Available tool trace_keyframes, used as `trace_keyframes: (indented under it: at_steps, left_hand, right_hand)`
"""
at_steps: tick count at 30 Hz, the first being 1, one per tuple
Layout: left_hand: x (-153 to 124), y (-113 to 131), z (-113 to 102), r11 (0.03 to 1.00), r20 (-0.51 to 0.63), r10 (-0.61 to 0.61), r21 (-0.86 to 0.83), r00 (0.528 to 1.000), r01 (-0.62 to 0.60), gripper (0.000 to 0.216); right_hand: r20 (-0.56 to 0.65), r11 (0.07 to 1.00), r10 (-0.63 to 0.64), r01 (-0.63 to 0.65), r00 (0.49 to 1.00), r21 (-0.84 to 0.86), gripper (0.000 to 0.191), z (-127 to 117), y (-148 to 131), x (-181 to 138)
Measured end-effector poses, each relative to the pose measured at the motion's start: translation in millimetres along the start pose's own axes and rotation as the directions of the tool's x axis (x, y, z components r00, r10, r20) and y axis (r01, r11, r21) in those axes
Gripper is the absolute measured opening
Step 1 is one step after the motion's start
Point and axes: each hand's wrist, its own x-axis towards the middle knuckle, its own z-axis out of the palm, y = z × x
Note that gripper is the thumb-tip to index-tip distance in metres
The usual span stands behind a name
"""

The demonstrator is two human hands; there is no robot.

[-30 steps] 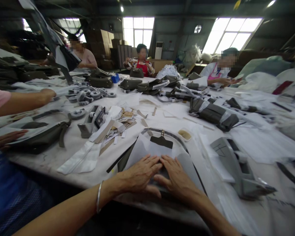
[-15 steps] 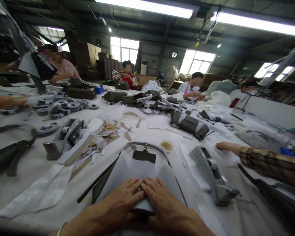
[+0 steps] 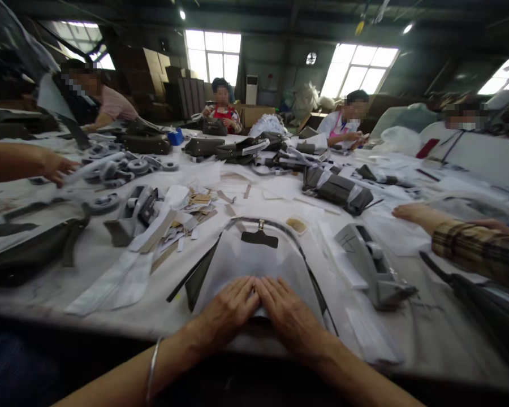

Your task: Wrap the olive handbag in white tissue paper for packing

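Note:
A dark olive handbag (image 3: 198, 281) lies flat at the table's front edge, most of it under a pale, thin sheet (image 3: 258, 263). A dark tab (image 3: 259, 239) with a small metal clasp (image 3: 261, 225) shows at its top, inside the curved strap. My left hand (image 3: 227, 308), below a silver bangle (image 3: 153, 362), rests on the sheet with its fingers stretched out. Beside it my right hand (image 3: 290, 314) also lies flat, and the fingertips of both hands meet over the middle. A small metal fitting shows between them. The bag's lower part is hidden by my hands.
Tape dispensers stand left (image 3: 131, 212) and right (image 3: 373, 265) of the bag. Paper scraps (image 3: 186, 212), grey tape rolls (image 3: 110, 169) and a wrapped olive bag (image 3: 337, 189) lie beyond. Co-workers' hands reach in at left (image 3: 53, 164) and right (image 3: 419, 217).
The view has tipped downward, showing the table's front edge and more of my forearms. My hands stay flat on the sheet. The co-worker's hand at left reaches further in, fingers spread.

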Motion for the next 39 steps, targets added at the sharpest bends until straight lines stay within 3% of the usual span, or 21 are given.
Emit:
trace_keyframes:
  at_steps: [8,16,20,24,27,30,33,36,39]
  left_hand:
    - [4,1,-24,0.999,0.172,0.014,-0.031,0.985,-0.009,0.049]
    - [0,10,11,0.98,0.151,0.018,0.191,0.988,-0.047,0.042]
    - [-2,12,19,0.987,0.197,0.006,0.153,0.98,-0.037,0.046]
    - [1,2,-2,1.0,0.267,0.015,-0.016,0.964,-0.011,0.062]
    - [13,-9,-30,0.986,0.309,-0.001,-0.161,0.951,0.053,0.066]
    - [25,-17,-55,0.957,0.326,-0.043,-0.256,0.944,0.132,0.064]
    - [31,-18,-65,0.957,0.338,-0.082,-0.234,0.937,0.168,0.066]
    - [28,-15,-56,0.981,0.314,-0.097,-0.131,0.944,0.144,0.071]
    - [22,-10,-35,0.993,0.184,-0.11,0.065,0.977,0.1,0.074]
  right_hand:
    - [0.034,0.996,-0.037,0.035,0.999,0.081,0.062,0,9,-3]
    - [0.191,0.966,0.02,-0.068,0.981,0.25,0.066,2,10,-4]
    - [0.236,0.939,0.053,-0.129,0.97,0.318,0.072,-7,9,1]
    - [0.281,0.952,0.072,-0.15,0.957,0.267,0.083,-19,4,8]
    - [0.224,0.977,0.129,-0.162,0.966,0.137,0.089,-25,-2,11]
    - [0.115,0.984,0.175,-0.176,0.978,-0.003,0.077,-29,-5,13]
    - [0.051,0.983,0.171,-0.167,0.984,-0.071,0.057,-31,-3,16]
    - [0.056,0.987,0.156,-0.154,0.986,-0.049,0.039,-31,3,20]
    - [0.093,0.988,0.153,-0.154,0.984,-0.005,0.032,-32,6,22]
